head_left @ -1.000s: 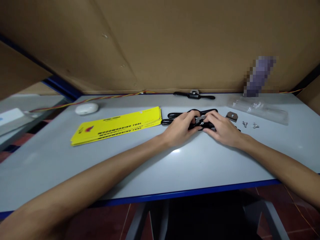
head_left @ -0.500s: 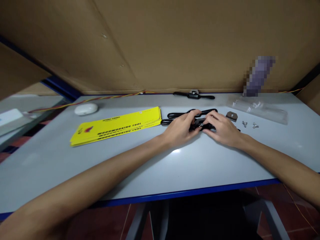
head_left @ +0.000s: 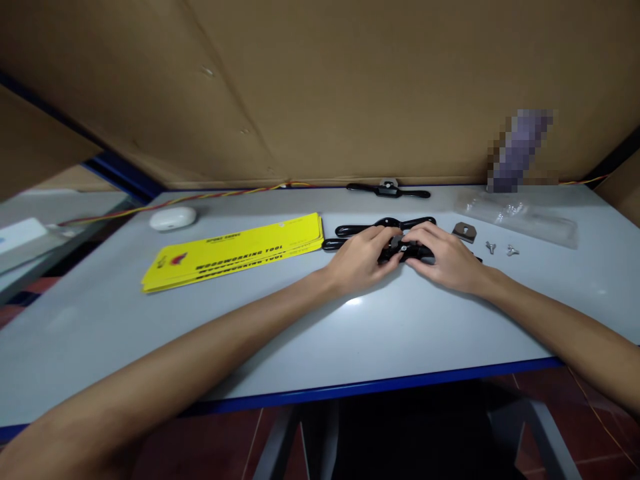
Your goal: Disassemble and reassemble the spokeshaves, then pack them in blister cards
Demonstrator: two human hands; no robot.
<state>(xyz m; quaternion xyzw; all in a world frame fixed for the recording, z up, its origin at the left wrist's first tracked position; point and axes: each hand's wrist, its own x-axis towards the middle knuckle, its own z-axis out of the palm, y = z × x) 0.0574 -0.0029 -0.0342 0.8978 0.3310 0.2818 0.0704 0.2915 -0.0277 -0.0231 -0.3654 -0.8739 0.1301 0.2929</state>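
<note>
Both hands are down on the black spokeshave (head_left: 400, 251), which lies on the grey worktop (head_left: 350, 333) just right of centre, its left handle poking out toward the yellow cards. Compared with 1 second back, very little has shifted: the tool sits in the same spot, but the fingertips have drawn closer together over its middle, and the bright metal part that showed between them is now mostly covered. The left hand (head_left: 359, 261) curls its fingers over the left side of the body, thumb tucked underneath; the right hand (head_left: 443, 260) does the same from the other side, fingers (head_left: 417, 235) bent and pressed down onto the centre. Both are closed on the tool, pinching at its middle rather than lifting it, so the work looks like a small fitting or adjusting at the blade seat, though the exact part under the fingertips is hidden. A 2nd black spokeshave (head_left: 385, 225) lies just behind, touching or nearly so. To the right sit a brown metal plate (head_left: 464, 232) and 2 small wing screws (head_left: 501, 250), untouched. A stack of yellow cards (head_left: 235, 252) lies to the left, a white case (head_left: 173, 217) beyond it, a 3rd spokeshave (head_left: 389, 191) at the back edge, and a clear plastic bag (head_left: 520, 215) at far right.
</note>
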